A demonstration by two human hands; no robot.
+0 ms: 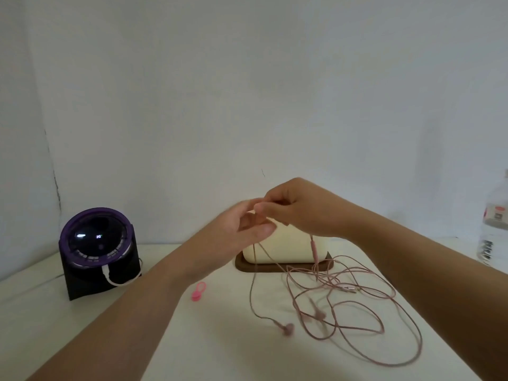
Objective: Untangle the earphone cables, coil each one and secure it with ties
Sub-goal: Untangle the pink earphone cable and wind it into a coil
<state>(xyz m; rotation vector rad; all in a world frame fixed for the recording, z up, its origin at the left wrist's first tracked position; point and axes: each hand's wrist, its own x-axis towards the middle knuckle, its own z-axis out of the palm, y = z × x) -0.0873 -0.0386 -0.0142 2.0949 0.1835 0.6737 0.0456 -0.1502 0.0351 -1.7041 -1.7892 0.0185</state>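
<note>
Nearest me, at about 5 o'clock on the white worktop (pixel 82 312), the pink earphone cables (pixel 357 320) sprawl in wide, overlapping loops. An earbud (pixel 287 329) lies at their near-left edge, and a second one sits just beyond it. At 7 o'clock from the tangle a single pink tie (pixel 198 291) lies apart from the cables, untouched.

Above the middle of the worktop both hands are raised and close together. The right hand (pixel 299 210) pinches a strand between thumb and fingertips, and the inline remote (pixel 314 248) dangles straight below it. The left hand (pixel 242 229) has its fingers curled on the strands that drop from it to the worktop, though blur hides exactly how many it holds.

Behind the hands, at 12 o'clock, a cream box (pixel 291 244) sits on a brown tray (pixel 264 268). A purple and black gadget (pixel 99 248) stands at 9 o'clock and a water bottle (pixel 494 224) at 3 o'clock, both against the wall (pixel 247 78).

The unpicking looks only begun. I think the risk is pulling upward while the loops below cross each other, which would cinch a loose crossing into a knot. A dragged loop could also snag the tray corner, or sweep the tie off the edge.
</note>
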